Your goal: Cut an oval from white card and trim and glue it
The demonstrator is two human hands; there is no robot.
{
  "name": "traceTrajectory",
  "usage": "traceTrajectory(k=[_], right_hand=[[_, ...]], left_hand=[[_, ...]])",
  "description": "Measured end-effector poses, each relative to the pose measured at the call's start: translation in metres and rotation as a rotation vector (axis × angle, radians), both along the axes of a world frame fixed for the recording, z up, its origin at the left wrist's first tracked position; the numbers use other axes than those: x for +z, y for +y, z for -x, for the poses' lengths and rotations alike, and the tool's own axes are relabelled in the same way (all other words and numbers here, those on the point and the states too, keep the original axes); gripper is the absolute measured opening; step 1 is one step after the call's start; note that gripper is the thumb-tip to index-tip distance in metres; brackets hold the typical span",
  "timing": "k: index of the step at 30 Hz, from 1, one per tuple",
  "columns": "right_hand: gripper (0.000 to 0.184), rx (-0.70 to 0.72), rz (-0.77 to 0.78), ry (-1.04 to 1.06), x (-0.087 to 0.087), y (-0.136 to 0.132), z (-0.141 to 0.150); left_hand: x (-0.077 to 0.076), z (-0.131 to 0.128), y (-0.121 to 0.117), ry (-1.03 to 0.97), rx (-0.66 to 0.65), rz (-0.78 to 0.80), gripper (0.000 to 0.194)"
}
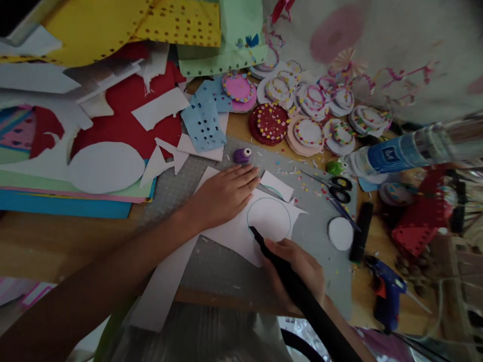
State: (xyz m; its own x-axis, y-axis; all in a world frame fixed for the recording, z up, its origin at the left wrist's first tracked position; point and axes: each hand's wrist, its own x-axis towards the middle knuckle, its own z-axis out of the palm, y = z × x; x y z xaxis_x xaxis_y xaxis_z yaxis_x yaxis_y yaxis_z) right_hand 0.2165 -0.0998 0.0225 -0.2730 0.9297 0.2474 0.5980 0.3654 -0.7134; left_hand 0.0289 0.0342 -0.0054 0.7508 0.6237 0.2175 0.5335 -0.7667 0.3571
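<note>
My left hand [231, 196] lies flat, fingers stretched out, on the upper left part of a white sheet [230, 236]. A circle is drawn on that sheet in a thin blue-green line. My right hand [298, 266] is wrapped round a long black pen-like tool [290, 279] with a narrow tip. The tip rests at the left edge of the drawn circle; whether it is a blade or a nib I cannot tell. Above the circle sits a smaller white offcut [277, 186] with a curved blue-green line. A purple star punch [242, 155] stands just beyond my left fingertips.
A grey cutting mat [211, 281] lies beneath. Scissors [339, 190], a white disc [340, 234] and a blue glue gun [388, 291] are to the right, near a lying bottle [396, 153]. Decorated round pieces [269, 124] line the back; paper scraps [160, 114] pile at left.
</note>
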Motion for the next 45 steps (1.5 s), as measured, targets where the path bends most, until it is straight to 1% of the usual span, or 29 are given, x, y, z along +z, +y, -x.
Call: traceTrajectory(k=[4,7,13,18,21,23,25,29,33,37,40,42,43,45], right_hand=[[0.034,0.001,-0.024,0.01,0.001,-0.003,-0.003],[0.036,0.046,-0.019,0.002,0.003,-0.002,-0.007],[0.038,0.22,-0.047,-0.101,0.007,0.003,-0.023],[0.036,0.399,-0.108,-0.263,0.005,0.006,-0.039],[0.028,0.52,-0.193,-0.383,0.01,0.015,-0.044],[0.017,0.599,-0.272,-0.431,0.015,0.023,-0.045],[0.013,0.666,-0.316,-0.456,0.019,0.03,-0.046],[0.011,0.733,-0.319,-0.479,0.025,0.038,-0.052],[0.01,0.781,-0.334,-0.466,0.026,0.043,-0.058],[0.011,0.801,-0.344,-0.452,0.021,0.044,-0.065],[0.019,0.805,-0.293,-0.451,0.021,0.04,-0.071],[0.025,0.716,-0.184,-0.361,0.029,0.036,-0.076],[0.027,0.636,-0.102,-0.296,0.036,0.032,-0.078],[0.026,0.423,0.042,-0.18,0.052,0.023,-0.084]], left_hand=[[0.001,0.0,0.0,0.019,-0.004,-0.01,0.042],[0.002,0.0,0.001,0.031,-0.012,-0.016,0.043],[0.0,0.0,0.002,0.019,-0.024,-0.04,0.041],[-0.001,0.001,0.002,0.003,-0.036,-0.035,0.042],[-0.001,0.001,0.002,0.004,-0.038,-0.042,0.042],[-0.001,0.001,0.002,0.014,-0.039,-0.048,0.043],[0.0,0.002,0.002,0.023,-0.042,-0.053,0.043],[0.0,0.002,0.003,0.03,-0.051,-0.056,0.043],[0.0,0.002,0.003,0.028,-0.06,-0.066,0.042],[-0.001,0.002,0.003,0.012,-0.059,-0.055,0.041],[-0.001,0.003,0.003,0.014,-0.066,-0.056,0.041],[-0.001,0.003,0.003,0.012,-0.063,-0.06,0.041],[-0.001,0.003,0.003,0.008,-0.065,-0.061,0.04],[0.0,0.004,0.002,-0.003,-0.085,-0.059,0.04]])
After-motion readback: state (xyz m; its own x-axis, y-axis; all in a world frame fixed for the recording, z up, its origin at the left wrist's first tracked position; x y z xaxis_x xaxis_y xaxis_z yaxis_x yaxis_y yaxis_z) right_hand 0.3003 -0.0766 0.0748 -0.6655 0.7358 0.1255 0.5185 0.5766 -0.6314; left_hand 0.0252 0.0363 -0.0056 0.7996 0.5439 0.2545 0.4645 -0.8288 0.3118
